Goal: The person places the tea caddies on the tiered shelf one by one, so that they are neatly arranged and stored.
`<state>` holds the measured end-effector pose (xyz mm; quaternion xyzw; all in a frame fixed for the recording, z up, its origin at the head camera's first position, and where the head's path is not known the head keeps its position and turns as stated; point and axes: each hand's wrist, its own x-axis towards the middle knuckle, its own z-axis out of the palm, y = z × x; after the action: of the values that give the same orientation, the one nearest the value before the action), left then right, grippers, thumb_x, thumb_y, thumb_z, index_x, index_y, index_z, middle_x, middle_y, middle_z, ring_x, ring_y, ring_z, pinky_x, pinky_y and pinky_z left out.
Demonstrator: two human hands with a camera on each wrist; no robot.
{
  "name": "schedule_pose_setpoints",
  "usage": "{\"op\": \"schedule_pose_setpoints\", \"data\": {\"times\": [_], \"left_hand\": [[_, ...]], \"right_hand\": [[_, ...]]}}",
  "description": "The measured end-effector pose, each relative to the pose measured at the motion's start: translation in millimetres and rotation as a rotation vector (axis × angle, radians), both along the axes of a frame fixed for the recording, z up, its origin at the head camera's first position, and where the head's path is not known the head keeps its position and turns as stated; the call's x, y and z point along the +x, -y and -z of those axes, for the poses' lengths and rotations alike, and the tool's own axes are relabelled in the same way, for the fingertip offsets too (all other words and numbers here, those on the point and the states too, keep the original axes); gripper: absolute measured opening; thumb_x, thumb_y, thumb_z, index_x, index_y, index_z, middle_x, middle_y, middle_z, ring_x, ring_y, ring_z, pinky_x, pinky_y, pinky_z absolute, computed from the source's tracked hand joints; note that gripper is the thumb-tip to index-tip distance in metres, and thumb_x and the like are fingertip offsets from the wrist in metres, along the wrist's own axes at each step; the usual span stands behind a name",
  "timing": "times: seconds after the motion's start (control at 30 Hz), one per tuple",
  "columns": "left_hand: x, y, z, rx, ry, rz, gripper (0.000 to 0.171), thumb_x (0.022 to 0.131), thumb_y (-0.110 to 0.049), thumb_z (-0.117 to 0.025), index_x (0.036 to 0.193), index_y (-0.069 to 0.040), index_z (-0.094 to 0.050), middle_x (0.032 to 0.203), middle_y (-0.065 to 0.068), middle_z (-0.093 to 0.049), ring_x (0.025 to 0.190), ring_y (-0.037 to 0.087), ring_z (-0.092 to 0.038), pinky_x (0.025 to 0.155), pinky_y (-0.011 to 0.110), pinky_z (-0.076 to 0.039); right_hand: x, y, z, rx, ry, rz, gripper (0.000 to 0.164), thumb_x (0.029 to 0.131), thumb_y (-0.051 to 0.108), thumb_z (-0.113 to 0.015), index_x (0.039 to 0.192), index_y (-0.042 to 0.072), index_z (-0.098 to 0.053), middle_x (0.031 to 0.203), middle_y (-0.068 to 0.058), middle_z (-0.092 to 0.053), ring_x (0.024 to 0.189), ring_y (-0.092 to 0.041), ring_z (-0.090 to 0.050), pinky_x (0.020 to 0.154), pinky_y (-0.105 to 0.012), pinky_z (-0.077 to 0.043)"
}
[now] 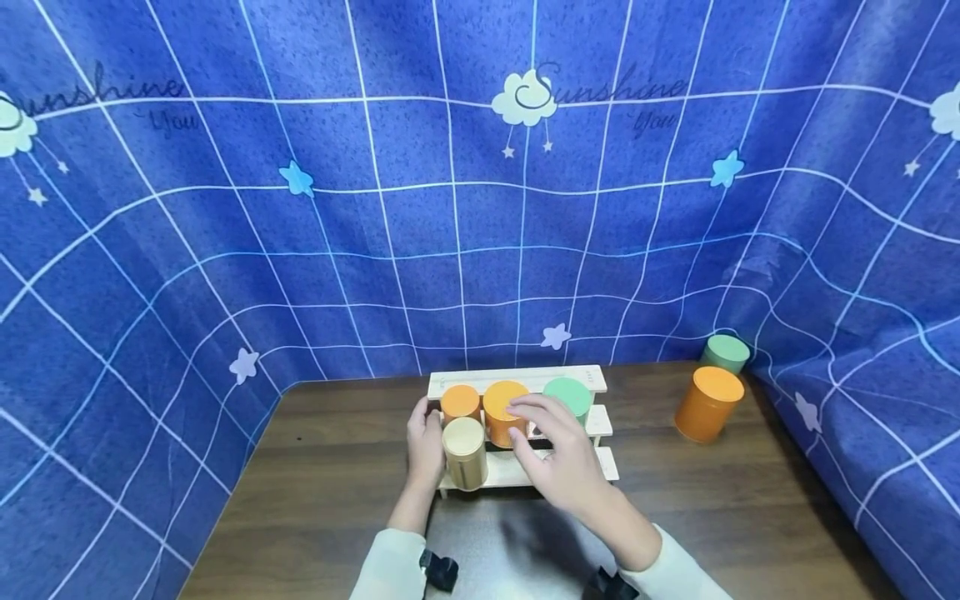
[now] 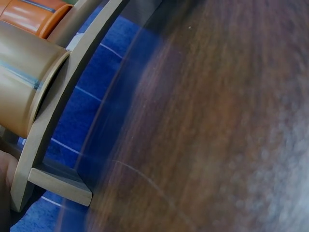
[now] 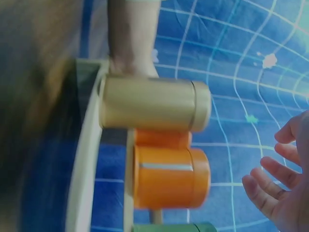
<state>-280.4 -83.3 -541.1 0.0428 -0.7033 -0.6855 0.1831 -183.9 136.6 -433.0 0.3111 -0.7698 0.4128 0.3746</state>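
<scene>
A pale wooden three-step rack (image 1: pixel 517 471) carries several cylindrical cans. On its front step stands a gold can (image 1: pixel 465 454). Two orange cans, the left one (image 1: pixel 460 402) and the middle one (image 1: pixel 506 412), and a green can (image 1: pixel 570 394) stand on the step behind. My left hand (image 1: pixel 425 446) grips the rack's left end, next to the gold can; much of it is hidden in the left wrist view. Above the front step, my right hand (image 1: pixel 558 454) is held with fingers spread and loosely bent. The right wrist view shows it apart from the cans, with nothing in it.
Farther right on the brown wooden table (image 1: pixel 337 492) stand another orange can (image 1: pixel 708 406) and another green can (image 1: pixel 725 354) behind it. A blue cloth (image 1: pixel 480 225) with white lines, stars and clouds hangs at the back and both sides.
</scene>
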Motion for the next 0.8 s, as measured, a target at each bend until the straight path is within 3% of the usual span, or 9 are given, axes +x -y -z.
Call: {"op": "schedule_pose_setpoints", "data": {"times": [0.17,0.3,0.43,0.67,0.8], "left_hand": [[0.8,0,-1.1,0.0,-0.005,0.005,0.037,0.106,-0.001,-0.044,0.137,0.0,-0.064,0.132,0.021,-0.069,0.12,0.023,-0.061,0.111,0.042,-0.047],[0.1,0,-0.2,-0.007,-0.006,0.007,0.037,0.106,-0.001,-0.043,0.136,0.001,-0.064,0.13,0.02,-0.069,0.119,0.023,-0.062,0.108,0.039,-0.049],[-1.1,3,3.4,-0.001,0.003,0.004,0.038,0.105,-0.001,-0.042,0.137,0.003,-0.062,0.133,0.022,-0.067,0.123,0.026,-0.061,0.112,0.043,-0.048],[-0.6,4,1.2,-0.008,0.012,0.001,0.039,0.106,-0.001,-0.042,0.139,0.003,-0.061,0.136,0.024,-0.066,0.127,0.033,-0.06,0.116,0.051,-0.045],[-0.8,1,0.3,-0.008,0.012,0.001,0.038,0.106,-0.001,-0.042,0.14,0.004,-0.06,0.137,0.026,-0.065,0.13,0.037,-0.059,0.118,0.055,-0.043]], "right_hand": [[-6.4,-18,-10.1,-0.071,0.003,0.004,0.028,0.087,-0.002,-0.074,0.112,0.009,-0.077,0.117,-0.01,-0.075,0.107,-0.023,-0.068,0.089,-0.018,-0.053],[-13.1,-37,-16.7,-0.127,0.02,0.043,0.024,0.086,-0.004,-0.073,0.107,0.005,-0.078,0.115,-0.011,-0.076,0.107,-0.023,-0.066,0.089,-0.02,-0.052],[-20.5,-58,-21.0,-0.165,0.05,0.092,0.021,0.086,-0.005,-0.073,0.105,0.003,-0.078,0.115,-0.013,-0.076,0.109,-0.021,-0.063,0.091,-0.018,-0.05],[-33.1,-92,-19.0,-0.178,0.147,0.28,0.02,0.088,-0.001,-0.076,0.107,0.005,-0.078,0.12,-0.012,-0.075,0.121,-0.026,-0.058,0.106,-0.017,-0.036],[-40.6,-115,-14.9,-0.208,0.212,0.385,0.025,0.087,0.001,-0.077,0.112,0.002,-0.077,0.128,-0.018,-0.07,0.129,-0.037,-0.052,0.111,-0.034,-0.032]]}}
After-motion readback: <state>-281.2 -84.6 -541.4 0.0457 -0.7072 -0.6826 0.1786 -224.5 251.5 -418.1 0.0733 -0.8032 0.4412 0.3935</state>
